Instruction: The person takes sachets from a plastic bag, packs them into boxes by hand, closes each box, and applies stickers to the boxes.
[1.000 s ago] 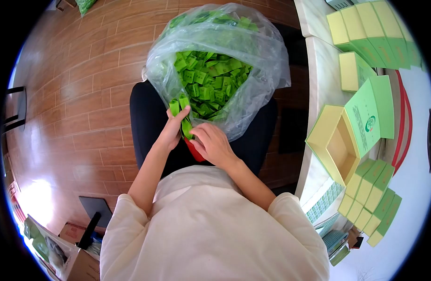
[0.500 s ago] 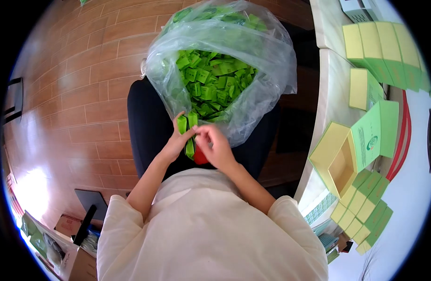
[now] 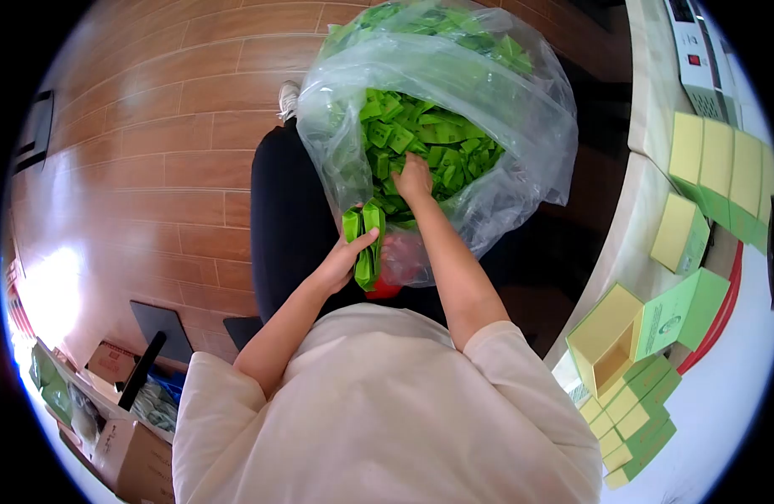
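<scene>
A large clear plastic bag full of small green packets rests on my lap, its mouth gaping. My left hand is closed round a bundle of green packets, stacked side by side at the bag's near edge. Inside the bag's mouth, my right hand reaches down onto the loose packets. Its fingertips are partly hidden there, and I cannot make out whether they grip one. Something red shows below the bundle, between my legs.
On the right, a counter carries an open green-and-cream box, rows of similar boxes and stacked smaller ones. A white device stands at its far end. Cardboard boxes are at lower left on the tiled floor.
My right hand has left the bundle and moved forward into the bag. My left hand still holds the packets. The whole view has shifted, with the bag now further right.
</scene>
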Motion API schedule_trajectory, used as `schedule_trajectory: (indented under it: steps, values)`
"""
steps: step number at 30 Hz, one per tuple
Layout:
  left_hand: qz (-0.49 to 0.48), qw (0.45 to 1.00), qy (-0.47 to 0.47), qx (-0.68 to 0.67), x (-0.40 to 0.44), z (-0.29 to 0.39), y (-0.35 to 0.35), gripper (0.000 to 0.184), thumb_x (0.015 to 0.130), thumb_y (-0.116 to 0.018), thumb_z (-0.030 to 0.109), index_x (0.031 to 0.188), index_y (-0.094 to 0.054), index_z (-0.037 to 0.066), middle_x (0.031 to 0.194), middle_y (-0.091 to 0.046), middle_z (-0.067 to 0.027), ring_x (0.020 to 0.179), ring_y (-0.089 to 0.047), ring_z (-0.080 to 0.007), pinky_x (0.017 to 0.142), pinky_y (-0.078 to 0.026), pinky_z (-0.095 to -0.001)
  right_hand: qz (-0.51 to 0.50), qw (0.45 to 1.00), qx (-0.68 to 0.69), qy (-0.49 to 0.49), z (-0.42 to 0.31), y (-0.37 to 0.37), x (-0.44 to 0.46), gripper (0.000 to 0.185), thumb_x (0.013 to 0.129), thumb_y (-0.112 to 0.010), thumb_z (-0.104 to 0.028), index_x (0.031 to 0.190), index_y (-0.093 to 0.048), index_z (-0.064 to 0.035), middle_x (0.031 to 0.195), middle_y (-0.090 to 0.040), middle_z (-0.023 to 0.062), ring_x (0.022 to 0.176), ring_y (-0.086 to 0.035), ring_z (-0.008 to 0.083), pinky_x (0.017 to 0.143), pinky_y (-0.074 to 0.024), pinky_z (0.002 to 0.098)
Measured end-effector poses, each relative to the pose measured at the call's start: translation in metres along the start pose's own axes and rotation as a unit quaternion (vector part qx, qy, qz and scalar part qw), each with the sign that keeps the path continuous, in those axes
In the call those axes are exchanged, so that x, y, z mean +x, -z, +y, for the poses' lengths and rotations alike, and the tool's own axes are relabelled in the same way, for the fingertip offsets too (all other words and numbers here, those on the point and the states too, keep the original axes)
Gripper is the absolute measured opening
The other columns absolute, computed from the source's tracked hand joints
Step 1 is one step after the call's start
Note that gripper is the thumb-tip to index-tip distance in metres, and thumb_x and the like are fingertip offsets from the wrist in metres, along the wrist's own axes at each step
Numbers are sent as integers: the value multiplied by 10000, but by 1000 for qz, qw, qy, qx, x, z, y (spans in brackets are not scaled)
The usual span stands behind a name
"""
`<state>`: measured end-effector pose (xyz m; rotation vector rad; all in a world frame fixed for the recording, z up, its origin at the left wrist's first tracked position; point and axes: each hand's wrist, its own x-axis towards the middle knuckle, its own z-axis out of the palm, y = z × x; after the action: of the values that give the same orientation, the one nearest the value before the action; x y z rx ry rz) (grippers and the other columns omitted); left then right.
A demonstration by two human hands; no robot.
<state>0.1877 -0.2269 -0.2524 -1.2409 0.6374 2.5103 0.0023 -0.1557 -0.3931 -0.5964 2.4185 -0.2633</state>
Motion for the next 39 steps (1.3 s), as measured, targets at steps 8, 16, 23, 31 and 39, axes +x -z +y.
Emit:
schedule_trajectory:
  steps: [8,16,23,31,39]
  values:
    - [18,998,-39,-44,13,-1,2,399,949,-564,285,1272,-425,98,1084,-626,-108,898,-612,-197,791,-517,-350,52,993,102,-7,-4,40,-68,415,751,-706,-185,1094,-560,-3,1102,-603,221,1016,-592,360,817,-487,431]
    - [24,983,-171,52,11,-17,3,693,925,-615,254,1441,-160,169,1306,-422,-104,1202,-437,-199,978,-413,-379,109,962,151,197,-46,78,-204,409,836,-646,-204,1176,-509,-25,1033,-612,224,912,-611,387,765,-500,418]
    - [-49,966,-221,129,-43,-14,-9,679,895,-652,199,1435,-241,156,1246,-473,-97,1155,-471,-200,1015,-376,-350,-49,896,421,137,-30,93,-219,440,977,-525,-279,1339,-463,-37,1046,-602,69,845,-602,145,727,-490,262]
    - [-91,925,-151,336,-94,-35,7,610,940,-586,300,1371,-199,109,1244,-482,-110,1208,-436,-172,1026,-338,-323,-190,846,489,95,-27,78,-270,587,966,-543,-261,1484,-290,-147,990,-564,50,740,-539,97,648,-462,227]
    - [-158,844,-271,435,-105,8,-88,515,950,-571,336,1303,-295,82,1135,-531,-116,1078,-499,-167,955,-396,-316,23,854,500,141,-21,167,-289,407,933,-587,-216,1302,-468,-95,888,-574,49,711,-530,104,671,-455,261]
